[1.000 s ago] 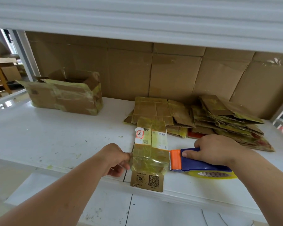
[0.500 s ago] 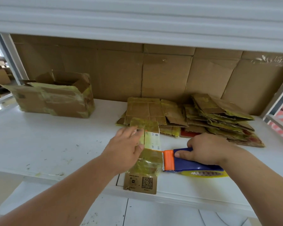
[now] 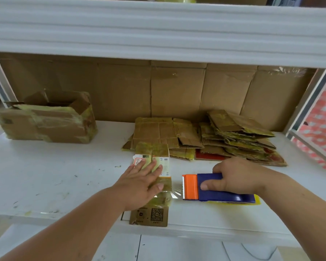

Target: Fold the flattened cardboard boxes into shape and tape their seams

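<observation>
A small folded cardboard box (image 3: 154, 153), brown with yellowed tape and white labels, lies on the white shelf (image 3: 51, 172) near its front edge. My left hand (image 3: 139, 182) presses flat on top of it with straight fingers. My right hand (image 3: 235, 176) grips a blue tape dispenser (image 3: 222, 193) with an orange cutter head, just right of the box. A strip of clear tape runs from the cutter to the box's side. Piles of flattened cardboard boxes (image 3: 205, 136) lie behind.
An assembled, taped open-top box (image 3: 45, 119) stands at the back left. Cardboard sheets (image 3: 177, 91) line the back wall. A white upper shelf (image 3: 158, 31) hangs overhead. A metal upright (image 3: 307, 102) stands at the right.
My left hand moved from the box's left side onto its top and now presses flat. The dispenser pulled slightly right, away from the box, with tape stretched between.
</observation>
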